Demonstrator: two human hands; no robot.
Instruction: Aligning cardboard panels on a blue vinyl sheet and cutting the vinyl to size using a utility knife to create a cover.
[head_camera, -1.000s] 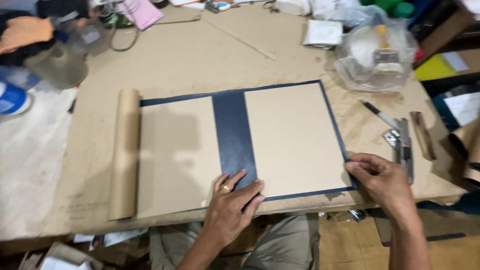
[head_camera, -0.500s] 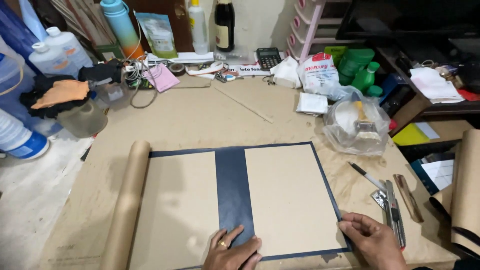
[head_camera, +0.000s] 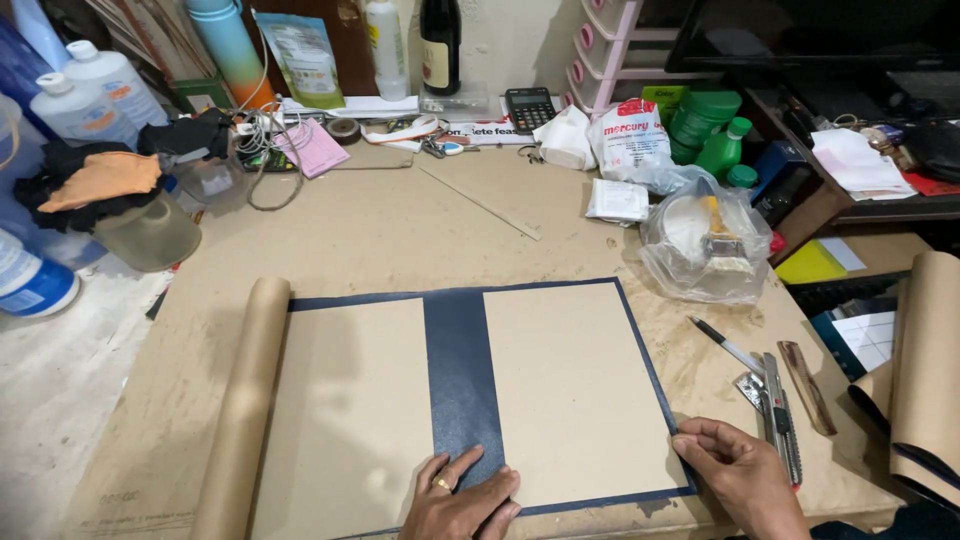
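- Landmark: dark blue rectangular cover sheet (head_camera: 462, 385), flat on the brown paper-covered worktable (head_camera: 400, 235), towards its near edge.
- Two tan rectangular boards on the sheet: left board (head_camera: 345, 420), right board (head_camera: 575, 385); a blue strip shows between them, and a thin blue margin runs along the far and right edges.
- Left hand (head_camera: 462, 500), ring on one finger, lies flat on the sheet's near edge at the blue strip, fingers spread and pressing, gripping nothing.
- Right hand (head_camera: 740, 475) is at the sheet's near right corner, fingers curled narrow, tips touching the blue margin; I cannot tell whether they pinch it.
- Roll of brown paper (head_camera: 245, 410) lies along the sheet's left edge, touching it.
- Right of the sheet, near: black-and-silver pen (head_camera: 725, 345), slim utility knife (head_camera: 780, 415), brown flat stick (head_camera: 806, 385). Tight room there.
- Clear plastic bag holding a white tub and brush (head_camera: 705, 245) sits just beyond the sheet's far right corner.
- Beyond the sheet's far edge, a broad stretch of bare table; a thin wooden strip (head_camera: 480, 200) lies across it.
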